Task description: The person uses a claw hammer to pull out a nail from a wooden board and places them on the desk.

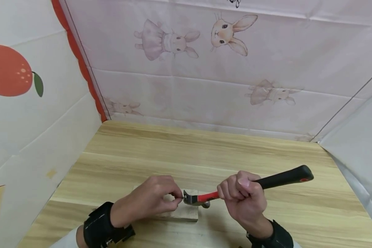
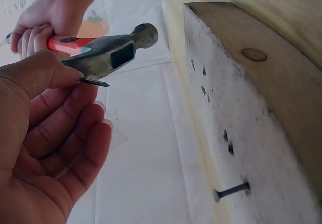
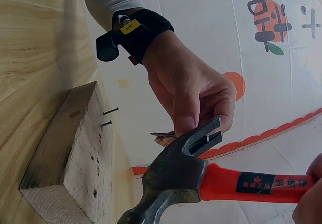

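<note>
My left hand (image 1: 153, 196) pinches a nail (image 2: 95, 82) between thumb and forefinger, and its pointed end sticks out past the fingertips. In my right hand (image 1: 245, 196) I grip a claw hammer (image 1: 208, 197) partway along its red and black handle. The claw is turned toward my left fingertips, right beside the pinched nail. Under the hammer head and left hand a wooden block (image 1: 186, 216) lies on the table. Two nails (image 3: 111, 111) stand partly driven in the block's top, as the right wrist view shows. Several small holes mark that same face.
The wood-grain table (image 1: 173, 151) spreads around the block. A rabbit-print sheet (image 1: 186, 86) hangs along the far side, and a white sheet with fruit prints (image 1: 49, 117) stands at the left. Another pale sheet (image 1: 356, 148) borders the right edge.
</note>
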{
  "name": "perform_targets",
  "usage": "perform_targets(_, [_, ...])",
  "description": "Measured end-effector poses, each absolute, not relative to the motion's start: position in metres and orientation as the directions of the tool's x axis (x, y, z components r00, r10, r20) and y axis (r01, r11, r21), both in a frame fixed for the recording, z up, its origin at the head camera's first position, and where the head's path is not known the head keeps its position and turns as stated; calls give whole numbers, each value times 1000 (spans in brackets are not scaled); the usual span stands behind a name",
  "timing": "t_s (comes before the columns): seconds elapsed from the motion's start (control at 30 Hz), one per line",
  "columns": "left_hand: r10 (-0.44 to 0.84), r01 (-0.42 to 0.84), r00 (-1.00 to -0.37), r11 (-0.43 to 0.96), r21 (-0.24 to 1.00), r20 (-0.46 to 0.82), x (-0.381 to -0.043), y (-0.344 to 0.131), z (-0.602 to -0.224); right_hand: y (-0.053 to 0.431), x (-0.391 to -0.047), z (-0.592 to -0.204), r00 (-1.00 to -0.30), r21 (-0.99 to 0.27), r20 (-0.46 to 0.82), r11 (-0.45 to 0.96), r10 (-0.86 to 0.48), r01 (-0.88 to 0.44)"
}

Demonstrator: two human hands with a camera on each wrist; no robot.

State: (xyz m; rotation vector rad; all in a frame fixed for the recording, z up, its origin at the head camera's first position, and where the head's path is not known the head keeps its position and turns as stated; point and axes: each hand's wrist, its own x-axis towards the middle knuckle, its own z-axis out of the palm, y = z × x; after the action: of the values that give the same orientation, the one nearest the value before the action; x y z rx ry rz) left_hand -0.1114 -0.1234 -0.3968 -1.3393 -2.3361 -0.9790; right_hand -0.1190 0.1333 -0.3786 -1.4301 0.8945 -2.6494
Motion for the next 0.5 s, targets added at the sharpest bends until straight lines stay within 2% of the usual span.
perform_targets(0.13, [642, 868, -490, 300, 395, 590, -111, -126, -391, 133, -118, -378, -546, -467, 797, -837, -258, -286])
perform_targets(0.27, [608, 880, -473, 286, 380, 637, -112, -132, -383, 134, -118, -379, -526, -468, 811, -822, -254, -324])
perform_targets(0.37, [579, 857, -513, 303, 417, 634, -112, -140, -378, 136, -117, -380, -527, -467, 812, -821, -250, -330])
perform_targets(0.5, [520, 770, -636, 382, 511, 570, -108, -155, -372, 140, -117, -381, -527, -463, 813, -822, -246, -331])
